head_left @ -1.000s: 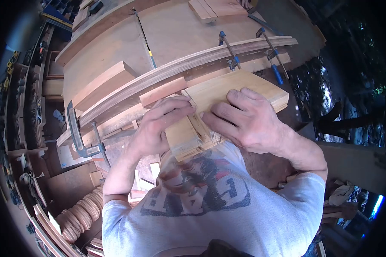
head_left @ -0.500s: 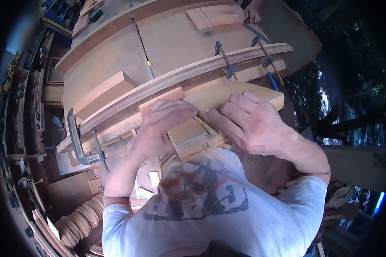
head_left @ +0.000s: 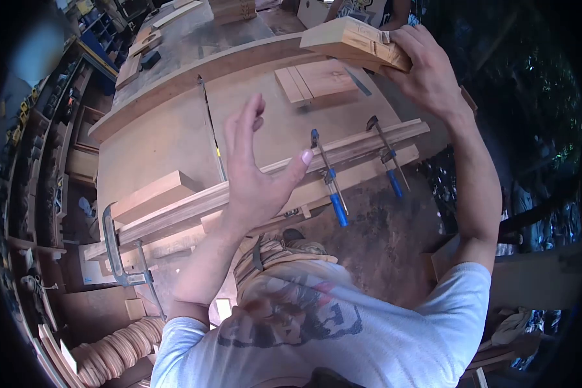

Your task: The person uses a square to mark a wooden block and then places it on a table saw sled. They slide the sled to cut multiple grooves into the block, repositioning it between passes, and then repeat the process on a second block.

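At the bench (head_left: 152, 136), the left hand (head_left: 258, 174) is raised while a block (head_left: 333, 40) is held aloft by the right hand (head_left: 428, 72).
Nothing is gripped at left; the thumb is spread wide from the lifted fingers. Past the board (head_left: 330, 79), the block is seen ahead and to the right of that hand, well apart, its long axis roughly crosswise. Its right end is clasped by the nearer right hand, some fingers hidden.
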`<state>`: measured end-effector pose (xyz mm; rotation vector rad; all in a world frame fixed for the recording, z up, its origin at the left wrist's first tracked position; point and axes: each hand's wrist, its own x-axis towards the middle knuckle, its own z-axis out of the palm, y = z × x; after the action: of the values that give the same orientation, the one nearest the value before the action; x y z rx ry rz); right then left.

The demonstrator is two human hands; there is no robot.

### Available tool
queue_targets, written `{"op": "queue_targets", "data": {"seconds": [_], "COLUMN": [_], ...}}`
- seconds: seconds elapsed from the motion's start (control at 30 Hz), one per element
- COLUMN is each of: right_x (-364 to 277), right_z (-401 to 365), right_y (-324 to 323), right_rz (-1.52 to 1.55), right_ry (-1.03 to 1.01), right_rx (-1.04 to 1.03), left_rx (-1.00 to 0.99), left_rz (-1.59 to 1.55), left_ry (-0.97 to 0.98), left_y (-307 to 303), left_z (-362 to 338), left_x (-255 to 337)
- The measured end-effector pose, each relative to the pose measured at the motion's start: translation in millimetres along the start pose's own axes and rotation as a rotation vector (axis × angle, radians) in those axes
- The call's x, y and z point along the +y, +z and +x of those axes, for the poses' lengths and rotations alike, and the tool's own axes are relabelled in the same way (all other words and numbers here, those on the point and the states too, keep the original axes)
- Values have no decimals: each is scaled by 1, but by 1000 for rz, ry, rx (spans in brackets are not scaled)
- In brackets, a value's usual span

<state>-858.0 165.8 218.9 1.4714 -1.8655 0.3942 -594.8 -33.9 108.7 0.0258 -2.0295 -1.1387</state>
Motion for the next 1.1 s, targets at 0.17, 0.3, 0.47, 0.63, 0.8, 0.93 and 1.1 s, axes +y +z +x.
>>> {"op": "queue_targets", "data": {"seconds": [0.17,0.3,0.47,0.63,0.8,0.93,1.1], "right_x": [116,192,214,228,248,248,171], "right_z": [26,31,44,31,24,19,-24], "right_y": [98,192,234,259,272,299,327], "right_rz": [12,123,190,226,215,-301,-233], "right_ry": [401,493,619,679,722,504,289], "right_rx": [-332,-291,-397,-352,-327,-69,-224], "left_rx": [-272,-512,-759,-934,-1017,-977,-543], "left_rz": [185,630,919,1090,1065,992,775], "left_ry": [-302,-286,-242,-296,-416,-386,-450], "left_y": [74,122,167,172,166,156,129], "left_z": [46,101,180,242,248,222,142], "left_x": [-113,-173,-247,-297,-338,-322,-297]}}
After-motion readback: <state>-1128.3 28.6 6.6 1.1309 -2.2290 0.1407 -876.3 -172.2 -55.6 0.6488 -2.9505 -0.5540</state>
